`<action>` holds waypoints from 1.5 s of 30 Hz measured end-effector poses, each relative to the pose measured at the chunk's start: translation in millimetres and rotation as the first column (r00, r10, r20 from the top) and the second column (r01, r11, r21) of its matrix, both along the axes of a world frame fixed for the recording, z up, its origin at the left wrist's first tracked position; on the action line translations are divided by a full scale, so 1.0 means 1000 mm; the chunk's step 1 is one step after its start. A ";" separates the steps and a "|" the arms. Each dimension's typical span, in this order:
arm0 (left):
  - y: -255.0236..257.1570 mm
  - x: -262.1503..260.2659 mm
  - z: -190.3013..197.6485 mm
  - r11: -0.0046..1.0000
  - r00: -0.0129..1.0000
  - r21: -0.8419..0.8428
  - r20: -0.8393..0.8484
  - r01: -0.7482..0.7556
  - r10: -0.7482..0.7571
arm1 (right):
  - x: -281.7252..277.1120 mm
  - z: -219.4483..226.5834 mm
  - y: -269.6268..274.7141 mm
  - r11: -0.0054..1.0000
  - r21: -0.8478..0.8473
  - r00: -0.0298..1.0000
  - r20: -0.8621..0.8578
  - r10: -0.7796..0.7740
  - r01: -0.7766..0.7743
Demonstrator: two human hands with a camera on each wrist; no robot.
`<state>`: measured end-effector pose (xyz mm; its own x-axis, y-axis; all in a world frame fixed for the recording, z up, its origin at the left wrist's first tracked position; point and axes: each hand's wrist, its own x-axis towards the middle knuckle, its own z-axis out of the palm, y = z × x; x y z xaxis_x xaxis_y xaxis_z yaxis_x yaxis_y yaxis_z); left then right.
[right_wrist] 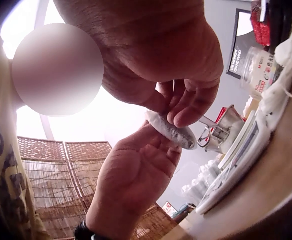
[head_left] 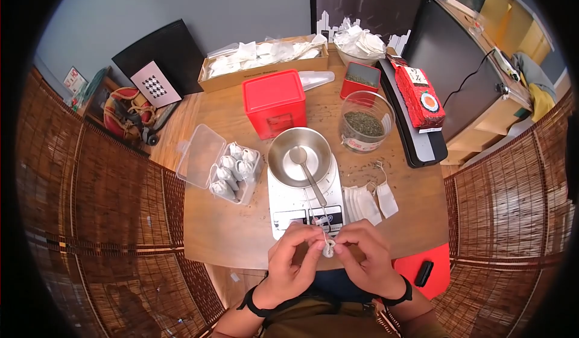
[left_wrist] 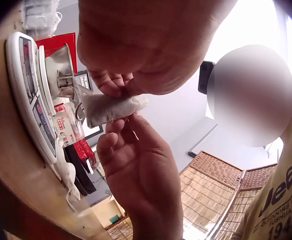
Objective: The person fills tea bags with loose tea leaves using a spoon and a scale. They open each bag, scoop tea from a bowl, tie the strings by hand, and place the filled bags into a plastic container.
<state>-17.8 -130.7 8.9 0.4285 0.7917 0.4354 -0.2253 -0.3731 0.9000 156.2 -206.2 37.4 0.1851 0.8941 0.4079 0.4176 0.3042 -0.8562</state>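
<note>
Both hands are raised at the table's front edge, before the white scale (head_left: 278,202). Between their fingertips they pinch the top of a small filled white bag (head_left: 329,249), its string up near the fingers. The left hand (head_left: 294,264) holds it from the left, the right hand (head_left: 369,259) from the right. In the left wrist view the filled bag (left_wrist: 108,109) lies between the two hands; the right wrist view shows the bag (right_wrist: 172,132) with dark contents through the cloth. A steel bowl (head_left: 278,157) with a spoon (head_left: 310,172) stands on the scale.
Left of the scale is an open clear box (head_left: 242,198) of filled bags. Flat empty bags (head_left: 365,204) lie to the right. Behind stand a red tin (head_left: 274,106), a clear jar of dried leaves (head_left: 366,124) and a cardboard box (head_left: 241,78) of white bags.
</note>
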 end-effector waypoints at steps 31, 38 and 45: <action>-0.079 -0.043 0.010 0.999 0.995 0.024 -0.097 0.027 -0.025 | -0.051 -0.001 -0.087 0.992 -0.070 0.774 -0.632 0.041 -0.110; -0.090 -0.045 0.018 0.999 0.995 0.039 -0.103 0.016 -0.012 | -0.056 0.000 -0.104 0.993 -0.058 0.792 -0.609 0.046 -0.102; -0.092 -0.038 0.019 0.991 0.990 -0.065 -0.064 0.120 -0.124 | -0.055 -0.002 -0.108 0.999 -0.043 0.820 -0.572 -0.009 -0.018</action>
<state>-56.1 -222.5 27.7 0.5507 0.7555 0.3549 -0.2038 -0.2906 0.9349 101.0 -314.5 34.9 0.3686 0.9100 0.1901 -0.1527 0.2609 -0.9532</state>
